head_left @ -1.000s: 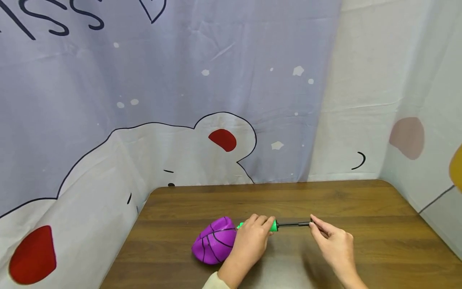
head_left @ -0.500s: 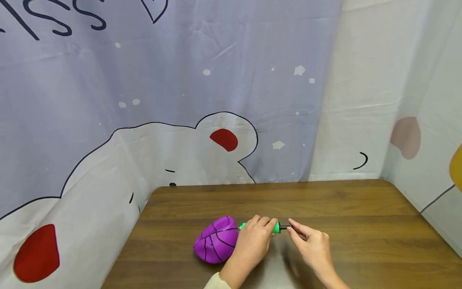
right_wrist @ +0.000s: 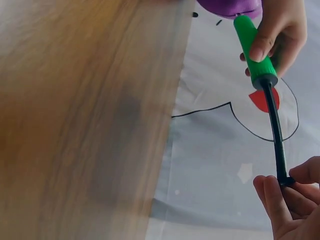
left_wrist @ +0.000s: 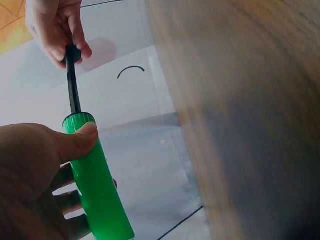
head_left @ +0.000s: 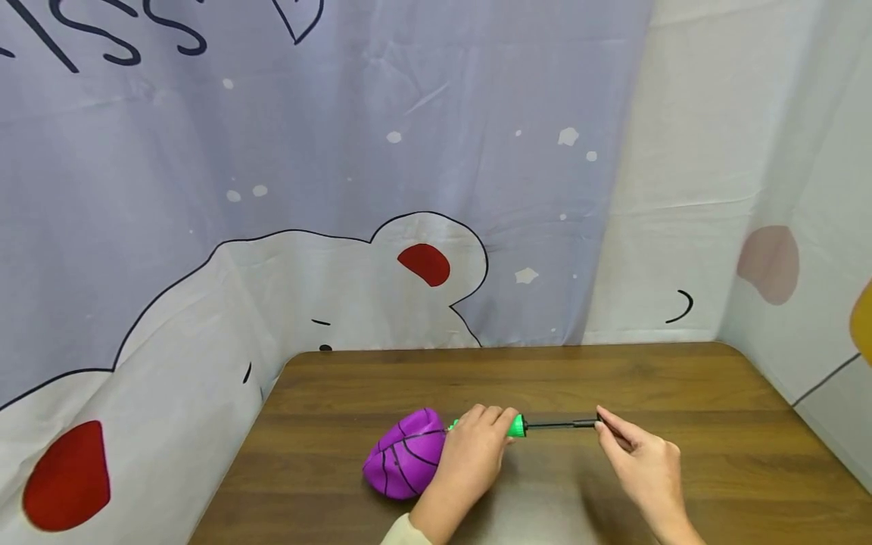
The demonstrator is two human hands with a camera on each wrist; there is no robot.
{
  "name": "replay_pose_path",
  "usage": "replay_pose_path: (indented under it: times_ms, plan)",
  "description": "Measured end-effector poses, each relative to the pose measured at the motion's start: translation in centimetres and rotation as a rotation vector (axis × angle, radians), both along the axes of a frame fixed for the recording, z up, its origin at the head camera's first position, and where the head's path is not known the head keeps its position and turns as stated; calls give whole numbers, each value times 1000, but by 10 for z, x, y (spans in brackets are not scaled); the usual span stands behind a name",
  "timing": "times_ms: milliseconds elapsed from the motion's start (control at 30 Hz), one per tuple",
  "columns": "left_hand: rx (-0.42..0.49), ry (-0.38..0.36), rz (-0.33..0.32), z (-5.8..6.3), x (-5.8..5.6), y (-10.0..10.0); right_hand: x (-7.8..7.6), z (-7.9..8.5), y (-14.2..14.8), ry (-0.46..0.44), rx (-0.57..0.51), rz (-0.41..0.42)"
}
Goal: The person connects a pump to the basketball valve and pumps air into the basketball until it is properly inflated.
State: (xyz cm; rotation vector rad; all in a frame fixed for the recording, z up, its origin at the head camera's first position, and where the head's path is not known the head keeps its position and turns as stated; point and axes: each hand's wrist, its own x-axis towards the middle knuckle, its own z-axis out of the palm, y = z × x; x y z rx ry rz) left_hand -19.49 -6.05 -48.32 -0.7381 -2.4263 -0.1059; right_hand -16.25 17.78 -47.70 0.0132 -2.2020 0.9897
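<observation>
A green hand pump (left_wrist: 100,185) lies across my left hand (head_left: 471,448), whose fingers curl round its barrel. The black pump rod (head_left: 560,425) sticks far out of the barrel's right end. My right hand (head_left: 643,462) pinches the small black handle (right_wrist: 286,181) at the rod's outer tip between thumb and fingers. At the pump's left end sits a purple ball (head_left: 403,456) with black lines, partly deflated, its upper side creased and dented. The pump's nozzle end meets the ball beside my left hand, which partly covers that end in the head view.
Both hands work over a brown wooden table (head_left: 736,424). A printed cloth (head_left: 518,182) with white bear shapes, stars and red patches hangs behind it and along the sides.
My right hand pushed the rod left into the barrel, then drew it back out to the right, slightly further than at first. The left hand and ball stay nearly in place.
</observation>
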Motion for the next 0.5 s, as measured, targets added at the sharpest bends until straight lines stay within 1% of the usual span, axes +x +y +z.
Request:
replay_pose_path:
  times_ms: [133, 267, 367, 500]
  plan:
    - [4, 11, -4, 0, -2, -2, 1, 1, 4, 8, -12, 5]
    - [0, 40, -11, 1, -2, -1, 1, 1, 1, 8, -37, 7]
    - [2, 75, -21, 1, -2, 1, -1, 1, -7, 35, -19, 12]
    - [-3, 106, -28, 1, -1, 4, -3, -3, -23, 96, 20, 51]
